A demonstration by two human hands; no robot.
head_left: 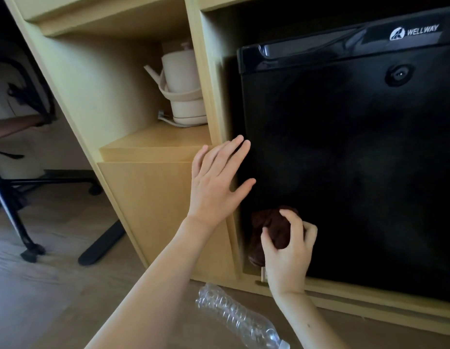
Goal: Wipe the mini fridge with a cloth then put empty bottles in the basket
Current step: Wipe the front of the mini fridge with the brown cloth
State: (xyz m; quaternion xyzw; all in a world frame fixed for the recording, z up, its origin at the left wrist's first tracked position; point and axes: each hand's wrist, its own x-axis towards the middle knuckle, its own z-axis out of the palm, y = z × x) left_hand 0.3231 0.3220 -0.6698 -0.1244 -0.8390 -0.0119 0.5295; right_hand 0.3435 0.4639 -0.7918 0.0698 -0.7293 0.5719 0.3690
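A black mini fridge [357, 159] sits inside a wooden cabinet, its door closed. My right hand [287, 255] grips a bunched dark brown cloth [271, 230] against the lower left corner of the fridge door. My left hand [216, 182] is spread with straight fingers at the door's left edge, fingertips over the black surface. An empty clear plastic bottle [239, 318] lies on its side on the floor below my arms. No basket is in view.
A cream electric kettle [181, 86] stands on the wooden shelf [156, 144] left of the fridge. An office chair base [22, 197] and a black table foot [103, 243] are on the wood floor at the left.
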